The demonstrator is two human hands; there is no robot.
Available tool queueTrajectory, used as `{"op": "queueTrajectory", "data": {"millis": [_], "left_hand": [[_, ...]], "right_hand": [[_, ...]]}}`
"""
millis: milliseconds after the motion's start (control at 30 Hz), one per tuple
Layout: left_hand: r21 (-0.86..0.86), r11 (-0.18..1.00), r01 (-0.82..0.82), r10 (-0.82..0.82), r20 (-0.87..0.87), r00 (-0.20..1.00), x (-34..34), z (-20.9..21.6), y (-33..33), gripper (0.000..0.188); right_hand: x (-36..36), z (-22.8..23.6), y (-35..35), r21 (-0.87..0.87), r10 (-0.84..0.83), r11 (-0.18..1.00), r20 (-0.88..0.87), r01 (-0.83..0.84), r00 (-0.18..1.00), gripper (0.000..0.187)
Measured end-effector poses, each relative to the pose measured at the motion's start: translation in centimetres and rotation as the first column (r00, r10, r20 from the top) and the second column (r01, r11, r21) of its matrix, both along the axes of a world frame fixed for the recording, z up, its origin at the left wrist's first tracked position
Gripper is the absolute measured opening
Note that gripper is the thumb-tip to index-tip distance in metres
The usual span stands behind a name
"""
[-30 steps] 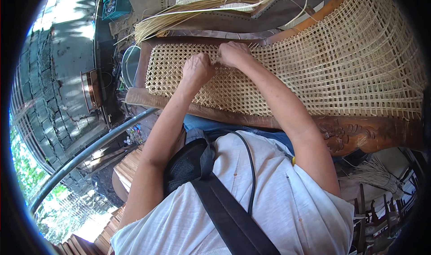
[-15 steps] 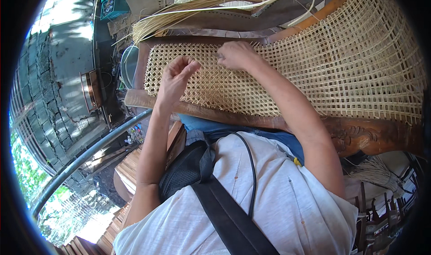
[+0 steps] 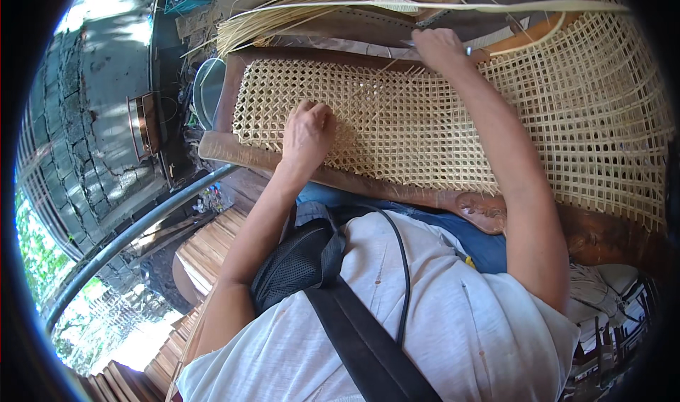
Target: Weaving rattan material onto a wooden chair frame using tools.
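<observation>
Woven cane webbing [image 3: 425, 122], an open lattice, spans a long brown wooden chair frame [image 3: 386, 182] across my lap. My left hand [image 3: 308, 136] is closed just over the webbing's left part, knuckles up; whatever its fingers hold is hidden. Farther off, my right hand [image 3: 439, 48] is above the frame's far rail. It grips a thin, shiny, pointed piece [image 3: 408, 43], of which only the tip shows beyond the fingers. Loose strand ends poke up by the far rail, just left of the right wrist.
A bundle of loose cane strands [image 3: 283, 25] lies beyond the far rail, with one long pale strip [image 3: 496, 7] stretching right. A white bucket [image 3: 207, 94] stands at the frame's left end. A metal pipe [image 3: 142, 225] runs at lower left, near stacked wooden pieces [image 3: 212, 250].
My right hand has moved away and to the right, from the webbing to beyond the far rail. My left hand has shifted right and turned knuckles up. The long pale strip lies farther right.
</observation>
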State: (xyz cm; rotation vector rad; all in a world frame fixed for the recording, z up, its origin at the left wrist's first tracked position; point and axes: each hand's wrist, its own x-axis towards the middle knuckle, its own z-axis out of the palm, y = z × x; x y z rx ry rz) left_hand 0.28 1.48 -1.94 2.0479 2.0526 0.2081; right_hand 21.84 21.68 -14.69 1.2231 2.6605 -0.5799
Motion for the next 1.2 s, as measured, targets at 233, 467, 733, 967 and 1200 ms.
{"op": "queueTrajectory", "data": {"millis": [233, 467, 733, 967, 1200], "left_hand": [[-0.142, 0.983, -0.115, 0.099, -0.119, 0.988, 0.5, -1.0, -0.5, 0.01], [-0.103, 0.989, -0.106, 0.091, -0.144, 0.985, 0.7, -1.3, -0.6, 0.009], [-0.142, 0.986, -0.086, 0.067, -0.139, 0.988, 1.1, -0.9, -0.2, 0.01], [0.091, 0.98, 0.178, -0.185, 0.075, 0.98, 1.8, -5.1, 5.6, 0.02], [-0.297, 0.945, -0.134, 0.321, 0.778, 0.541, 4.3, 0.9, 10.5, 0.038]], "right_hand": [[-3.3, 3.3, -4.7, -0.311, -0.013, 0.949, -0.206, -0.053, 0.978, 0.036], [-6.3, 3.0, -9.3, -0.238, 0.061, 0.956, -0.404, -0.17, 0.913, 0.024], [-4.5, 1.2, -5.9, -0.154, 0.215, 0.951, -0.298, -0.269, 0.93, 0.03], [-1.9, 3.6, -3.8, 0.008, 0.138, 0.99, -0.315, -0.142, 0.939, 0.021], [5.0, 5.5, -0.8, -0.241, -0.528, 0.847, -0.279, 0.474, 0.802, 0.041]]}}
